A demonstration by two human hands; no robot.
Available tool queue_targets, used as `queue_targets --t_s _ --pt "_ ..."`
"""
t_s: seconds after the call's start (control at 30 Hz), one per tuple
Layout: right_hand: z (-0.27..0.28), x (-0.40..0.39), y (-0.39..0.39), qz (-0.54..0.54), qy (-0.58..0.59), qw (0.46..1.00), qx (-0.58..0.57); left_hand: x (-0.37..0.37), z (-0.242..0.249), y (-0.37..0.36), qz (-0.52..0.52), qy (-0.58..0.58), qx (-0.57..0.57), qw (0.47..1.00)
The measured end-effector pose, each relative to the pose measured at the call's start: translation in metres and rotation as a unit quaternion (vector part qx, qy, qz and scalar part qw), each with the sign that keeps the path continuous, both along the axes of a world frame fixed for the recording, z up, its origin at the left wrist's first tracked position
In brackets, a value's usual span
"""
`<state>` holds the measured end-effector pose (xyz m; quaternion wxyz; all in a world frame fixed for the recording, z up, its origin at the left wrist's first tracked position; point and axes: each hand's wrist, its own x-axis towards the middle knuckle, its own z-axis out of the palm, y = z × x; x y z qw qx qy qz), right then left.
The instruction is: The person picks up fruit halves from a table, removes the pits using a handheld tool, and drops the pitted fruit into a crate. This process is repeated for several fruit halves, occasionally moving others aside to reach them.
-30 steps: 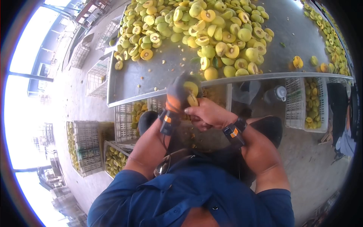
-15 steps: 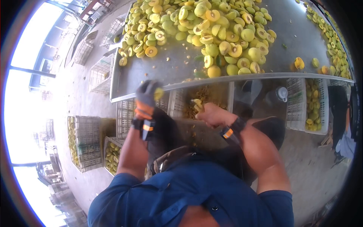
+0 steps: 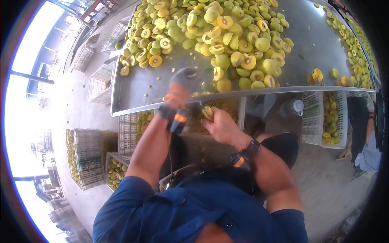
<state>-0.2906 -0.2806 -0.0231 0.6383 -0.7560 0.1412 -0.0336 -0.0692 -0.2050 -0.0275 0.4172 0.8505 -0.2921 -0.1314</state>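
Observation:
My left hand (image 3: 184, 83), in a grey and orange glove, is over the near edge of the metal table (image 3: 135, 91). It is smeared by motion, so I cannot see what its fingers hold. My right hand (image 3: 225, 127) is bare and closed below the table edge. A small yellowish piece (image 3: 208, 113) sticks out of its fingers with a thin metallic tip by it; whether that is a tool handle or fruit I cannot make out. Halved yellow-green stone fruit (image 3: 223, 61) lie in a big heap on the table, some showing brown pits.
Under the table edge, a crate with brownish scraps (image 3: 196, 121) stands behind my hands. Crates of fruit stand at the left (image 3: 89, 152) and right (image 3: 314, 117). A clear jug (image 3: 289, 107) is near the right crate. Another person's leg (image 3: 358, 117) shows at far right.
My left hand has moved right and up over the table edge; the fruit piece seen in it before no longer shows. My right hand has shifted slightly, still closed. The view has shifted a little.

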Motion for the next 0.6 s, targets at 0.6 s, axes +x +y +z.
queue_targets --t_s 0.6 --pt "0.004 0.006 -0.031 -0.091 0.021 0.993 -0.07 0.012 -0.02 -0.038 -0.042 0.229 0.026 0.972"
